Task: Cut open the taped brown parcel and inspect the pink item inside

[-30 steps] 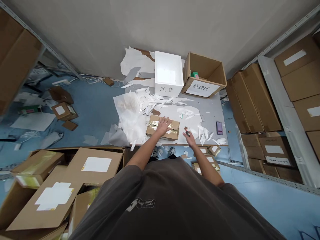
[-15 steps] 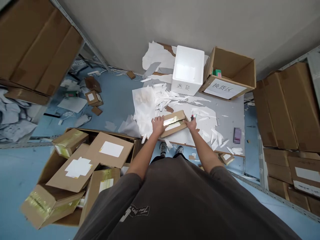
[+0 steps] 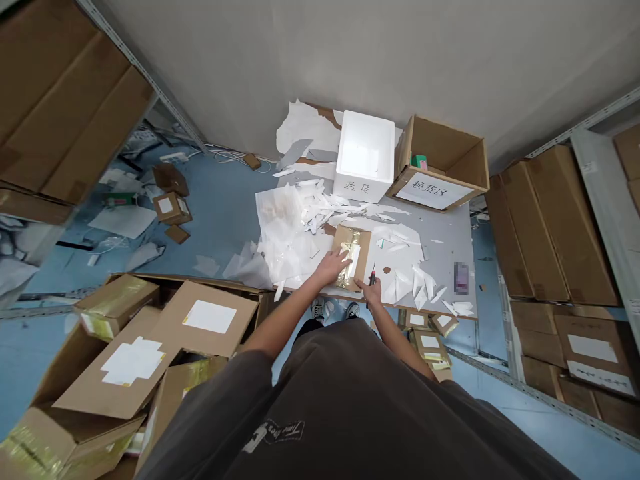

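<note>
While the left hand [image 3: 332,268] lies over the left side of the taped carton [image 3: 361,248], its fingers are extended and slightly spread, reaching across the tape to the white label [image 3: 355,257]. Right hand [image 3: 371,292] has its fingers closed around a slim red-and-black cutter [image 3: 373,277], tip pointing away from the person; the same hand is at the carton's near right corner, thumb side against it. Carton sits near the front edge of the bench [image 3: 450,233], long side running away from the body, shiny yellowish tape down its top and across the near end.

White paper scraps [image 3: 320,210] piled beyond and left of the carton, more strips to the right. Translucent sheet [image 3: 280,247] at the bench's left end. Small brown scrap [image 3: 387,270] just right of the cutter. Phone-like purple item [image 3: 461,278], pixelated, near the right end.

Toward the wall: white foam box [image 3: 355,193] with handwriting on the front, and beside it an open brown box [image 3: 457,150] with a handwritten sign [image 3: 434,190] and a green item [image 3: 419,161] inside. On the floor at left, large bin carton [image 3: 63,357] full of boxes and cardboard.
</note>
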Demonstrator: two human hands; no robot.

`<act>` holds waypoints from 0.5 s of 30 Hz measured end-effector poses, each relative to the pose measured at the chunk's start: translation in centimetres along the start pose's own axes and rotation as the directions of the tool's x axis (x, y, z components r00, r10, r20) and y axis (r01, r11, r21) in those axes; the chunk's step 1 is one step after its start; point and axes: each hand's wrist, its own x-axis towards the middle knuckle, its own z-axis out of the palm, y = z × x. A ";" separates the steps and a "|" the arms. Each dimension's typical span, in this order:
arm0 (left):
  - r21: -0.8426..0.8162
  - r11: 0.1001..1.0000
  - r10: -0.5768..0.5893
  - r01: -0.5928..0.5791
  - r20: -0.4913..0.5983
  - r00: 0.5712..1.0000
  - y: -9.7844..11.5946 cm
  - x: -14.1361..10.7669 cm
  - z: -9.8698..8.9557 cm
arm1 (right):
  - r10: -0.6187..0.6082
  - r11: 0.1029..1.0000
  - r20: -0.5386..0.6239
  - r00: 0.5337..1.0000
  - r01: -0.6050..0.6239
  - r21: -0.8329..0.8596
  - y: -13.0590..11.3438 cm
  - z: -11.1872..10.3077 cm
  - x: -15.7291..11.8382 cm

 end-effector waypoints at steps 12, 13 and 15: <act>0.054 0.957 0.277 -0.286 0.140 0.951 -0.8 4.3 -2.0 | -0.050 0.989 -0.198 0.979 0.021 -0.145 -4.9 -2.3 9.9; 0.054 0.958 0.273 -0.283 0.142 0.951 -0.7 3.9 -2.1 | -0.063 0.987 -0.191 0.980 0.033 -0.155 -5.4 -2.7 10.3; 0.062 0.969 0.230 -0.239 0.130 0.964 -0.4 2.8 -1.8 | -0.092 0.989 -0.127 0.988 0.076 -0.131 -5.9 -3.3 10.2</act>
